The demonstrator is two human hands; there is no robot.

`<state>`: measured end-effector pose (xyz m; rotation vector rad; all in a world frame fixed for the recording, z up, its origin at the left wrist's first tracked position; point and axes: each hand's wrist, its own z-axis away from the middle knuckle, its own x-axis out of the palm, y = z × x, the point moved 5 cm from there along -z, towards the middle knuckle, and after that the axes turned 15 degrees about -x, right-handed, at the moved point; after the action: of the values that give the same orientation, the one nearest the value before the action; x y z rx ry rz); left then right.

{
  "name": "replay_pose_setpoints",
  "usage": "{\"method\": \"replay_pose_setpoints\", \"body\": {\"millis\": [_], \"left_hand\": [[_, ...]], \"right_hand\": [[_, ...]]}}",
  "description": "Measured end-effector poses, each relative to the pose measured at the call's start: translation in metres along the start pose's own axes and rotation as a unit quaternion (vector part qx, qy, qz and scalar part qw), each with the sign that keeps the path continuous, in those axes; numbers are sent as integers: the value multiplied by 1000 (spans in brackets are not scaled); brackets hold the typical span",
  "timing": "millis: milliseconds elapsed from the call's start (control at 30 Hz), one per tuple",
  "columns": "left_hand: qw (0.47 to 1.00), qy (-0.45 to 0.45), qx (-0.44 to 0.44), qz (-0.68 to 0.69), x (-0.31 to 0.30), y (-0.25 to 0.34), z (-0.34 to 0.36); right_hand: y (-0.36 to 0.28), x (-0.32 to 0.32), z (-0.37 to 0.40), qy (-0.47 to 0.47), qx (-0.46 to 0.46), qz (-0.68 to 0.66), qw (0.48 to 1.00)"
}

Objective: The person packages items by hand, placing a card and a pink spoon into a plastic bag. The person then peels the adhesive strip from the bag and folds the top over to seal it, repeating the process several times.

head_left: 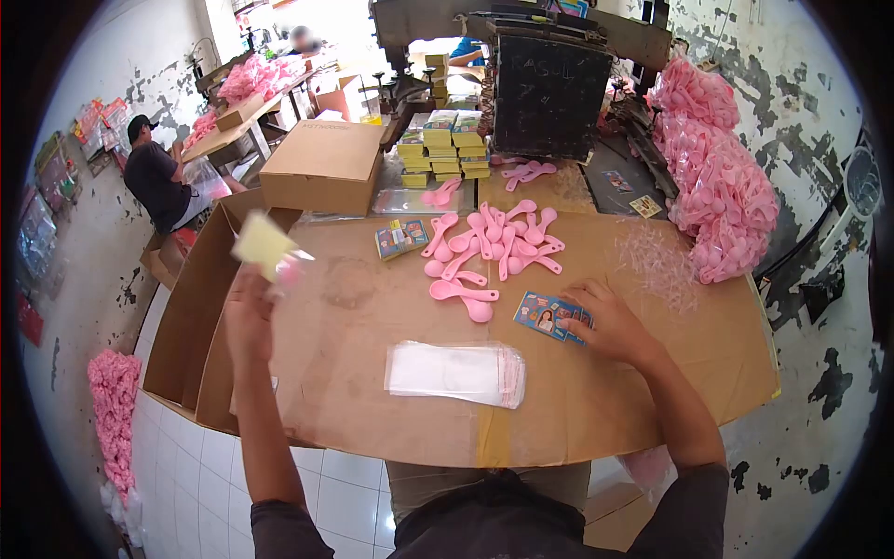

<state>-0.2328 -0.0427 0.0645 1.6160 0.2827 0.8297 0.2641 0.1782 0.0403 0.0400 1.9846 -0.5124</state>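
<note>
Over the cardboard box at the left, my left hand (250, 317) is closed on a packet (265, 245), smeared by motion, showing a pale yellow card and something pink. My right hand (610, 321) grips a small stack of blue printed cards (543, 314) at its right end, the cards lying on the table. A heap of pink plastic scoops (494, 233) lies at the middle of the cardboard-covered table. Nearer to me is a flat pile of clear plastic bags (452, 371). Another bundle of printed cards (401, 239) rests left of the scoops.
An open cardboard box (200, 335) stands at the table's left edge, a closed carton (321, 158) behind it. Card stacks (447, 144) sit at the back near a black machine (545, 93). Bagged pink scoops (712, 186) and plastic strips (656, 270) are at right. Another person (158, 177) sits far left.
</note>
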Motion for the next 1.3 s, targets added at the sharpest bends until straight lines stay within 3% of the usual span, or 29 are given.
{"method": "replay_pose_setpoints", "body": {"millis": [33,67,167,233,267,333,400,467,567,667,1300], "left_hand": [[998,-2,26,62,-28,7,-15],[988,85,71,110,-56,5,-25],[983,131,48,119,-66,-12,-33],[993,115,3,1,-21,-28,-16],[991,91,-10,-97,9,-34,-4],[949,-83,14,-303,74,-52,14],[824,-281,70,-487,141,-55,60],[723,-409,135,-540,181,-71,93],[622,-462,196,-600,209,-95,115],[598,-454,202,-628,212,-110,114],[715,-352,188,-574,199,-118,89]], "right_hand": [[-1,2,2,20,-6,6,1000],[-2,3,3,35,-4,17,999],[-1,12,6,72,9,44,996],[7,20,7,81,27,55,995],[6,21,6,74,20,66,995],[2,22,4,58,7,90,994],[-2,22,4,57,11,101,993],[-6,21,4,57,8,114,992],[-12,21,5,56,-3,130,990],[-12,22,5,51,-7,130,990],[-5,24,1,74,29,86,993]]}}
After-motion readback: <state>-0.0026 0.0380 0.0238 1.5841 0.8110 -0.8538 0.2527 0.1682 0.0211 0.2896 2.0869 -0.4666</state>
